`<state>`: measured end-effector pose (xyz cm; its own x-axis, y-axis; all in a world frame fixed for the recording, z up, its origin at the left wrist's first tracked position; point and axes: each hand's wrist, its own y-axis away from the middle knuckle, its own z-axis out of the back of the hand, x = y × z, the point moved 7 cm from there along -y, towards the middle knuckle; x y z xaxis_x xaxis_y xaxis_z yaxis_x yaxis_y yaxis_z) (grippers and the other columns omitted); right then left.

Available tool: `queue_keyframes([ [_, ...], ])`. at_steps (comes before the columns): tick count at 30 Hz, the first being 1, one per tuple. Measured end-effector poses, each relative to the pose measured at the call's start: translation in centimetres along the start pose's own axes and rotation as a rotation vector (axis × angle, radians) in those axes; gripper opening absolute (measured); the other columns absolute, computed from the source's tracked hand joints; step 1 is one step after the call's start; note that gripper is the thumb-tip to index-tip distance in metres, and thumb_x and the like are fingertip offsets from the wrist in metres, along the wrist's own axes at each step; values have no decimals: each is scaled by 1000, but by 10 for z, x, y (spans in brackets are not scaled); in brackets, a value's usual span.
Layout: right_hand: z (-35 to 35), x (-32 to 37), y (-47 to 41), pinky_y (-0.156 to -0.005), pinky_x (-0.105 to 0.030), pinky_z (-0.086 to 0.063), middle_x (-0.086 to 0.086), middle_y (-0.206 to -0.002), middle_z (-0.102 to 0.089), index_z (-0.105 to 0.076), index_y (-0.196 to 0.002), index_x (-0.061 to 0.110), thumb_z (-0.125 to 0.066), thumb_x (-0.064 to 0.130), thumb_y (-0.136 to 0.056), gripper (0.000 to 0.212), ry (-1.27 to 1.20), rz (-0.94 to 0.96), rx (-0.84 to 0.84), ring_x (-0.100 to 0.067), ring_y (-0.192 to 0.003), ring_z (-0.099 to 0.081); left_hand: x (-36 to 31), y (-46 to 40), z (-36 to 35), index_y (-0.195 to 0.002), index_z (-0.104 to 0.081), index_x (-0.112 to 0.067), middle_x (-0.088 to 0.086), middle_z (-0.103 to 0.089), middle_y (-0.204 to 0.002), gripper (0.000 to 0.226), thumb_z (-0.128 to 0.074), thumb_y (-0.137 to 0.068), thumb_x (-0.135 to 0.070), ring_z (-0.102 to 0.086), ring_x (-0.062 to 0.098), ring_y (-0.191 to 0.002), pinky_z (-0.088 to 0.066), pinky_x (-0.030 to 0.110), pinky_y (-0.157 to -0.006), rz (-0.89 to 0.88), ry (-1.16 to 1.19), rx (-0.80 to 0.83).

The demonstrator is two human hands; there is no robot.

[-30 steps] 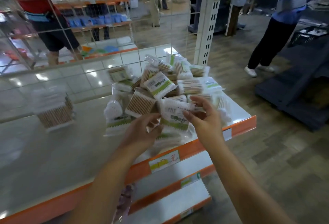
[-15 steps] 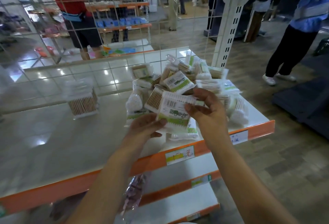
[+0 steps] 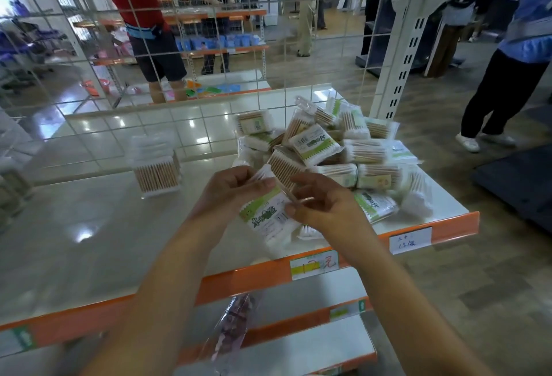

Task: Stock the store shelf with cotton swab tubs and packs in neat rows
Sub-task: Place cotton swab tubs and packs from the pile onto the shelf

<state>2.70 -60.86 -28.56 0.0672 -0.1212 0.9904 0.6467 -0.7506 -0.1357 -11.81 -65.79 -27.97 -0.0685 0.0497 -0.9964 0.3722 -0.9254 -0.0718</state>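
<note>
A cotton swab pack (image 3: 265, 220) with a green and white label hangs above the front of the shelf (image 3: 89, 241), held between both hands. My left hand (image 3: 233, 187) grips its upper left end and my right hand (image 3: 325, 205) pinches its right side. Behind them, a loose pile of swab packs (image 3: 337, 148) covers the right end of the shelf. One clear tub of swabs (image 3: 156, 168) stands upright alone toward the back left.
A wire grid (image 3: 209, 47) backs the shelf and a white upright post (image 3: 397, 77) stands at its right rear. The orange front edge (image 3: 245, 280) carries price tags. Lower shelves (image 3: 298, 343) sit below. A person (image 3: 507, 77) stands at the right.
The pack has been lifted off the pile and drawn toward me. It is turned so its label runs diagonally, and both hands now hold it.
</note>
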Motion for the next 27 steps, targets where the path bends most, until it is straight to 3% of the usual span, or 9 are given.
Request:
queue_keyframes([
  [4, -4, 4, 4, -60, -18, -51, 2, -79, -58, -62, -91, 27, -66, -6, -78, 35, -94, 6, -73, -4, -67, -59, 4, 5, 2, -89, -68, -4, 21, -68, -92, 40, -75, -60, -32, -63, 27, -83, -46, 38, -75, 32, 36, -40],
  [9, -1, 5, 8, -60, -21, -52, -15, -92, -61, -60, -100, 17, -60, -11, -81, 33, -256, 47, -190, -13, -74, -63, 13, 19, 0, -88, -68, -14, 1, -72, -84, 29, -77, -62, -22, -67, 16, -76, -53, 33, -68, 82, 153, -76],
  [15, 0, 13, 12, -61, -23, -55, 6, -76, -69, -57, -102, 22, -53, -11, -83, 39, -392, 93, -256, -10, -76, -68, 19, 32, -6, -81, -74, -18, 5, -73, -92, 18, -70, -64, -20, -67, 20, -83, -55, 29, -65, 64, 276, -101],
  [20, -5, 16, 18, -62, -23, -55, 5, -80, -70, -59, -102, 25, -54, -8, -85, 37, -360, 110, -258, -12, -80, -69, 16, 42, -4, -84, -71, -14, 9, -72, -91, 22, -71, -63, -16, -68, 28, -82, -55, 27, -62, 29, 370, -116],
  [24, -6, 10, 22, -60, -22, -55, 5, -78, -70, -63, -85, 11, -56, -6, -85, 19, -315, 97, -293, -10, -75, -67, 17, 46, -1, -87, -69, -13, 5, -73, -89, 24, -70, -63, -18, -67, 19, -81, -56, 28, -65, 25, 358, -132],
  [27, -10, 6, 22, -61, -23, -56, 8, -73, -70, -62, -80, 9, -55, -7, -86, 18, -294, 65, -271, -9, -72, -67, 20, 49, 2, -83, -70, -13, 3, -73, -85, 20, -65, -64, -15, -67, 17, -77, -56, 28, -64, 22, 394, -169],
])
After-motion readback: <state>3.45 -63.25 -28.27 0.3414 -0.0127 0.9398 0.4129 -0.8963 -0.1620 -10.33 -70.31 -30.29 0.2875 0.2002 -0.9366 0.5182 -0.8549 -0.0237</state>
